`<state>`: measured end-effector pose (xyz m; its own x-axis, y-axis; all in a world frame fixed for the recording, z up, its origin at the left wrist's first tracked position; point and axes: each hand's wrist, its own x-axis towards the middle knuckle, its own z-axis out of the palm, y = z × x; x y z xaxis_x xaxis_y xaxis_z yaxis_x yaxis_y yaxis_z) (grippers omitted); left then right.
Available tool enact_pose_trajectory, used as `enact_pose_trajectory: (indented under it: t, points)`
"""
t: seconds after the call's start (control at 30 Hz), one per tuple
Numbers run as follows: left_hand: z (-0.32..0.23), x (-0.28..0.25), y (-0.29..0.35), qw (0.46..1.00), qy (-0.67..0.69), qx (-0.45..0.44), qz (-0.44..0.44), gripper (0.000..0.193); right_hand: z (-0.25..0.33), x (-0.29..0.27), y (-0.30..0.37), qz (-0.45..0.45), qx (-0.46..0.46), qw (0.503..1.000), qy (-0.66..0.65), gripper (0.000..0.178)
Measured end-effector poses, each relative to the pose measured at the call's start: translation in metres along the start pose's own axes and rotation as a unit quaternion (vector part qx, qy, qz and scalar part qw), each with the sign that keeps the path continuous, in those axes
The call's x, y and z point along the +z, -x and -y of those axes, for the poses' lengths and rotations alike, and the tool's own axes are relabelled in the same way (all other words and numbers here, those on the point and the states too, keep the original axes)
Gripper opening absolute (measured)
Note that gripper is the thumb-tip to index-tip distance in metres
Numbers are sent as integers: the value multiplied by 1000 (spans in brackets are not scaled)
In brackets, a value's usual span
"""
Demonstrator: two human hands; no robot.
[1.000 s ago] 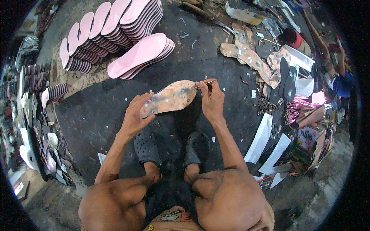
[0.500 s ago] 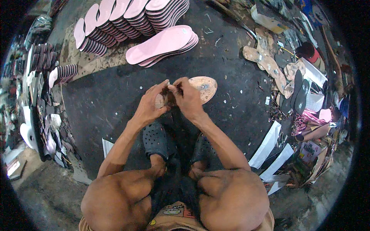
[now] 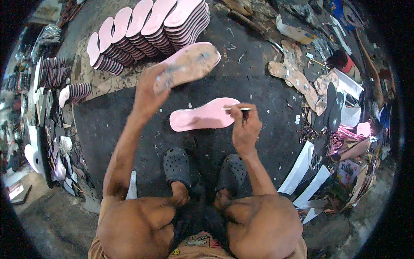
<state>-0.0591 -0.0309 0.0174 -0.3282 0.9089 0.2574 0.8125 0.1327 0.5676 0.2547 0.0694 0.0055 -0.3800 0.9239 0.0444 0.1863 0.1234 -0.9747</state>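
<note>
My left hand [image 3: 148, 93] is closed on the end of a tan, sole-shaped template [image 3: 189, 67] with dark smudges. The template is raised at a slant over the loose pile of pink insoles, hiding most of it. A single pink insole [image 3: 192, 121] lies flat on the dark mat in front of my feet. Over its right end, my right hand [image 3: 246, 131] pinches a thin, pale, pen-like stick [image 3: 225, 108]. Whether the stick's tip touches the insole I cannot tell.
Several tall stacks of pink insoles [image 3: 148, 19] stand at the far left, and a smaller stack [image 3: 77, 93] lies nearer. On the right are more tan templates [image 3: 302, 86], dark soles [image 3: 334, 108], white strips [image 3: 297, 168] and scraps. My dark clogs [image 3: 176, 166] rest on the mat [image 3: 112, 125].
My hands have parted. The left has carried the tan template up and away to the far left, and the right has come nearer. The pink insole and the stick now show.
</note>
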Motion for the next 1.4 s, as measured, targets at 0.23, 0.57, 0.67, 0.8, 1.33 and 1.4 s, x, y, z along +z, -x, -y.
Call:
enact_pose_trajectory:
  t: [0.23, 0.57, 0.67, 0.8, 1.33, 1.4]
  points:
    - [-41, 27, 78, 977, 152, -20, 146, 77, -49, -60, -21, -90, 56, 994, 25, 30]
    - [-47, 58, 97, 971, 135, -65, 185, 89, -58, -39, -21, 7, 71, 994, 87, 28]
    - [-48, 58, 92, 971, 140, -60, 182, 89, -57, -37, -23, 3, 72, 993, 93, 28]
    - [-46, 58, 92, 965, 174, -92, 176, 87, -45, -37, -28, 26, 71, 988, 134, 26]
    - [-45, 67, 92, 934, 247, -185, 178, 95, -43, 79, 3, 147, -133, 970, 144, 17]
    - [-32, 68, 109, 966, 174, -113, 156, 97, -28, 78, 29, 128, -70, 985, 91, 16]
